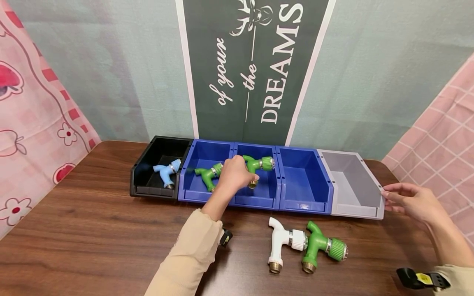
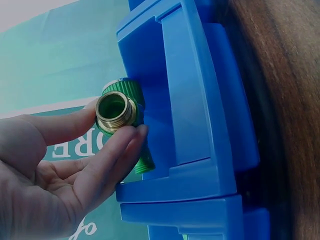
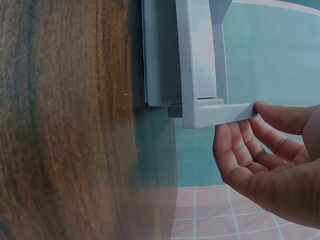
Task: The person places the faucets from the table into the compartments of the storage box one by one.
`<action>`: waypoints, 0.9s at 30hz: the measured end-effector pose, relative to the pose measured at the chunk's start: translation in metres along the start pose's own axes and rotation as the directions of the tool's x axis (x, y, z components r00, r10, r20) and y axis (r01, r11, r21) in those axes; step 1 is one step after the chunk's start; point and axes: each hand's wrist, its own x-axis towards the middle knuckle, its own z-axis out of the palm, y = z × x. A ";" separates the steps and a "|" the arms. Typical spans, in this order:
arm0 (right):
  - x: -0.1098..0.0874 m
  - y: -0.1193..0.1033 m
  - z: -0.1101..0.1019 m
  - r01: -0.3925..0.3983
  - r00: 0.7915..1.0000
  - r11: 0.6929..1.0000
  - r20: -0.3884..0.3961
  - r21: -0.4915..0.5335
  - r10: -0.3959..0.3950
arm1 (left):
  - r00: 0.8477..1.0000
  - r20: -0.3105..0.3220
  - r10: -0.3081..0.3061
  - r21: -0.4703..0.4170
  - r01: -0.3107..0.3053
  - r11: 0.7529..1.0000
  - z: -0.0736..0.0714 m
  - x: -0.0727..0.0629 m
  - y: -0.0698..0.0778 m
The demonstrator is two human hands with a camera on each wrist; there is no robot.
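My left hand (image 1: 235, 174) pinches a green tap (image 1: 254, 165) by its brass threaded end (image 2: 115, 112), over the third bin from the left, a blue bin (image 1: 255, 202). Whether the tap touches that bin cannot be told. At the far right of the row my right hand (image 1: 418, 201) holds the side rim of a grey bin (image 1: 357, 211), thumb on the top edge and fingers against the outer wall (image 3: 217, 116). Another green tap (image 1: 208, 176) lies in the second bin, partly behind the left hand. A light-blue tap (image 1: 167, 172) lies in the black bin (image 1: 153, 191).
On the wooden table (image 1: 92, 213), in front of the bins, a white tap (image 1: 277, 242) and a green tap (image 1: 314, 243) lie side by side. The blue bin (image 1: 305, 206) beside the grey one shows a bare floor. A printed cloth (image 1: 237, 82) hangs behind the row.
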 end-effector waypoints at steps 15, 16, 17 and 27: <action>0.001 0.002 0.000 -0.005 1.000 1.000 -0.008 -0.003 0.005 | 0.999 -0.026 0.022 0.066 -0.020 0.998 0.006 0.004 0.001; 0.001 0.002 0.000 -0.005 1.000 1.000 -0.008 -0.004 0.005 | 0.999 -0.032 0.021 0.069 -0.019 0.997 0.006 0.004 0.000; 0.001 0.002 0.000 -0.006 1.000 1.000 -0.007 -0.004 0.006 | 0.999 -0.036 0.021 0.070 -0.018 0.997 0.006 0.005 0.000; 0.000 0.002 0.000 -0.008 1.000 1.000 -0.003 0.015 0.008 | 1.000 0.007 0.001 0.040 -0.001 0.999 0.004 0.003 0.001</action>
